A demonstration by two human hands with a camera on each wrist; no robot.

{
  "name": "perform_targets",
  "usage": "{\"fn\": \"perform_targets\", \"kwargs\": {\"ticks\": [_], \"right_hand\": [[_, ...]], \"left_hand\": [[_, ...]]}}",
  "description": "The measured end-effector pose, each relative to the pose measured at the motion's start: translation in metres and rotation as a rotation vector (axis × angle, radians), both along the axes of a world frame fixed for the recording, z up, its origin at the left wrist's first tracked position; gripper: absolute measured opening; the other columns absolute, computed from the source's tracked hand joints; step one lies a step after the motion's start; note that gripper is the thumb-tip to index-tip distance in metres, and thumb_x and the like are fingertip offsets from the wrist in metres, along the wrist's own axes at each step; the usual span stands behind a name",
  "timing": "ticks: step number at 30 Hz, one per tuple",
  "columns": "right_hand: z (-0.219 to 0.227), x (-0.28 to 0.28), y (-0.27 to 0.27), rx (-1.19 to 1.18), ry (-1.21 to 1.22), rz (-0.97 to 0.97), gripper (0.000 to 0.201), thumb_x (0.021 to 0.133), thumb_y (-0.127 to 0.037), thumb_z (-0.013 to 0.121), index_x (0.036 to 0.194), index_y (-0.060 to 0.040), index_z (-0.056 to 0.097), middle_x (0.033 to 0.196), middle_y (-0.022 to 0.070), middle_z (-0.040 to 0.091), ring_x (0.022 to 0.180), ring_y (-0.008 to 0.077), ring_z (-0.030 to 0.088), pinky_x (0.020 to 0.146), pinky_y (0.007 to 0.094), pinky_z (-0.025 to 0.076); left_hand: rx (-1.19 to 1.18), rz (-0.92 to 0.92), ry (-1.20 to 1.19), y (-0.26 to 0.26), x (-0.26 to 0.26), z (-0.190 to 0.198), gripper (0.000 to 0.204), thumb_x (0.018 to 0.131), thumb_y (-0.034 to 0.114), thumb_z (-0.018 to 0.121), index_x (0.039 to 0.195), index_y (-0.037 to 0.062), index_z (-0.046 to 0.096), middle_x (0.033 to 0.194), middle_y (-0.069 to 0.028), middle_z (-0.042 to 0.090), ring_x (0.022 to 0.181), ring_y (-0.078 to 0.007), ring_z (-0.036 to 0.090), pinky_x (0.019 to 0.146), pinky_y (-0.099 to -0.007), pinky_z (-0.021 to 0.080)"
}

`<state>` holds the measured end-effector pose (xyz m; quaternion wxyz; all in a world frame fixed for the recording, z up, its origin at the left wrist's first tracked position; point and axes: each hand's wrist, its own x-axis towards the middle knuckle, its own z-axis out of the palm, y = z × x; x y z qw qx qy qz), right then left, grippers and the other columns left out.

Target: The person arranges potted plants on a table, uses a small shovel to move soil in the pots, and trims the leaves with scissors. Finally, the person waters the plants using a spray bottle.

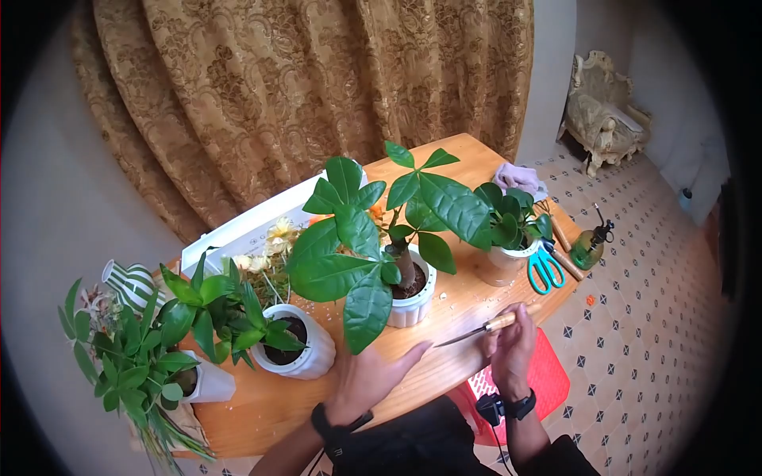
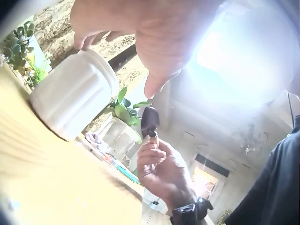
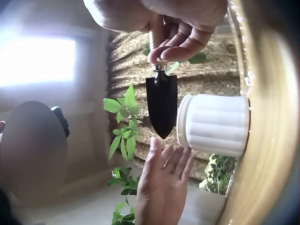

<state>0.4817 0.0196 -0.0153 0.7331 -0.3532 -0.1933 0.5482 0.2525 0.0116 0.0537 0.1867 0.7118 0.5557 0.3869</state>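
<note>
A hand trowel [image 1: 502, 321] with a wooden handle and a dark pointed blade is gripped in my right hand [image 1: 514, 349], near the table's front edge. Its blade [image 3: 161, 101] points toward my left hand [image 1: 369, 382] and stands beside the rim of a white ribbed pot [image 3: 215, 124]. In that pot grows a large-leaved plant [image 1: 349, 238] with a thick stem, in dark soil. My left hand is spread, thumb out toward the blade tip, its fingertips right at the pot's rim in the left wrist view.
Left of the big plant stand two more potted plants, in a white pot [image 1: 309, 357] and a smaller one [image 1: 213, 381], and a green-striped vase [image 1: 131, 282]. At right are another potted plant [image 1: 508, 266], teal scissors [image 1: 544, 274] and a spray bottle [image 1: 589, 247]. A red stool [image 1: 556, 373] stands below.
</note>
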Motion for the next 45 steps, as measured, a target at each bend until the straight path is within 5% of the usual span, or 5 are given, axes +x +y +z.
{"fn": "perform_targets", "kwargs": {"ticks": [9, 26, 36, 37, 45], "right_hand": [[0.079, 0.007, -0.026, 0.311, -0.562, -0.298, 0.028, 0.107, -0.025, 0.049, 0.103, 0.0012, 0.06, 0.073, 0.0109, 0.062, 0.048, 0.0145, 0.056, 0.045, 0.0248, 0.046], [0.158, -0.062, 0.009, 0.506, -1.572, -0.143, 0.012, 0.093, -0.005, 0.07, 0.093, 0.0041, 0.063, 0.079, 0.0101, 0.067, 0.057, 0.0156, 0.065, 0.052, 0.0279, 0.05], [0.163, -0.045, 0.034, 0.611, -1.649, -0.015, 0.013, 0.087, -0.003, 0.071, 0.096, 0.0023, 0.063, 0.08, 0.0097, 0.066, 0.061, 0.0186, 0.068, 0.055, 0.0302, 0.053], [0.165, -0.046, 0.031, 0.435, -1.545, 0.063, 0.011, 0.088, -0.006, 0.068, 0.093, 0.0034, 0.068, 0.084, 0.0113, 0.071, 0.07, 0.0207, 0.068, 0.068, 0.0318, 0.053], [0.156, -0.01, 0.052, 0.688, -1.655, 0.106, 0.029, 0.073, -0.012, 0.075, 0.094, 0.0019, 0.063, 0.085, 0.0169, 0.062, 0.071, 0.0351, 0.063, 0.065, 0.0404, 0.052]], "left_hand": [[0.181, -0.181, -0.234, 0.069, -0.003, -0.032, 0.085, 0.077, 0.027, 0.088, 0.142, -0.0021, 0.041, 0.131, -0.0203, 0.056, 0.12, -0.0346, 0.055, 0.102, -0.044, 0.044], [0.212, -0.349, -0.456, 0.076, -0.007, -0.024, 0.072, 0.08, 0.026, 0.086, 0.135, 0.0007, 0.047, 0.128, -0.0208, 0.056, 0.117, -0.0373, 0.056, 0.1, -0.0481, 0.044], [-0.166, -0.369, -0.667, 0.088, 0.001, -0.051, 0.052, 0.08, 0.018, 0.086, 0.121, 0.0029, 0.06, 0.111, -0.0088, 0.066, 0.101, -0.0206, 0.063, 0.087, -0.0374, 0.052], [-0.216, -0.37, -0.69, 0.087, 0.002, -0.044, 0.05, 0.079, 0.018, 0.087, 0.12, 0.0033, 0.061, 0.11, -0.0079, 0.067, 0.1, -0.0191, 0.063, 0.087, -0.0365, 0.052], [-0.258, -0.201, -0.647, 0.069, 0.005, 0.007, 0.087, 0.073, 0.015, 0.09, 0.141, 0.0028, 0.037, 0.123, -0.0099, 0.061, 0.11, -0.0221, 0.063, 0.094, -0.0369, 0.052]]}}
